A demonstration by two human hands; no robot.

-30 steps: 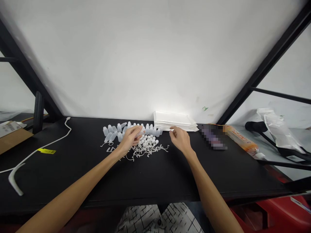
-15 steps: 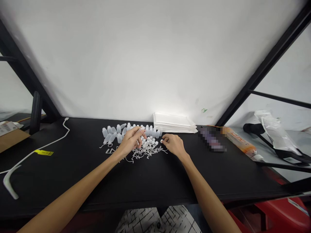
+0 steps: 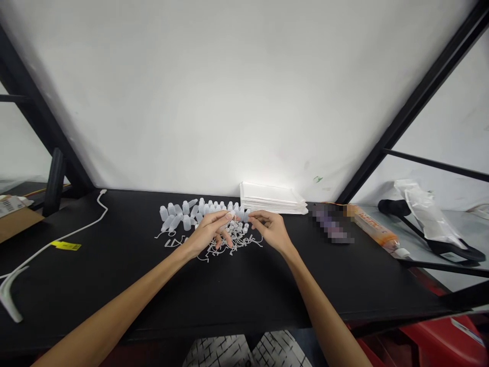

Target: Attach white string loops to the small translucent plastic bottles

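Head view: the left hand point(image 3: 208, 233) and right hand point(image 3: 272, 230) are reaching in from the near edge and working close together above the middle of the black surface point(image 3: 114, 290). Their fingertips are nearly meeting, with only a narrow gap between them; whether either hand is pinching something is too small to tell. Beneath the fingers, a tangled heap of small white caps with thin looped tethers point(image 3: 239, 243) is lying spread out. A cluster of translucent plastic bottles point(image 3: 175, 218) is sitting just behind and to the left of it, some upright, some tipped over. Both groups are lying directly before the body, apparently placed there to stay within easy reach of both hands. A stack of shallow white trays point(image 3: 269, 199) is resting against the far edge, just beyond the bottles. Further right, a pixelated object point(image 3: 330, 224) and a printed orange-and-white tube point(image 3: 372, 229) are lying out of the way, while a white cable point(image 3: 69, 234) is trailing along the left side past a yellow tag point(image 3: 65, 245).
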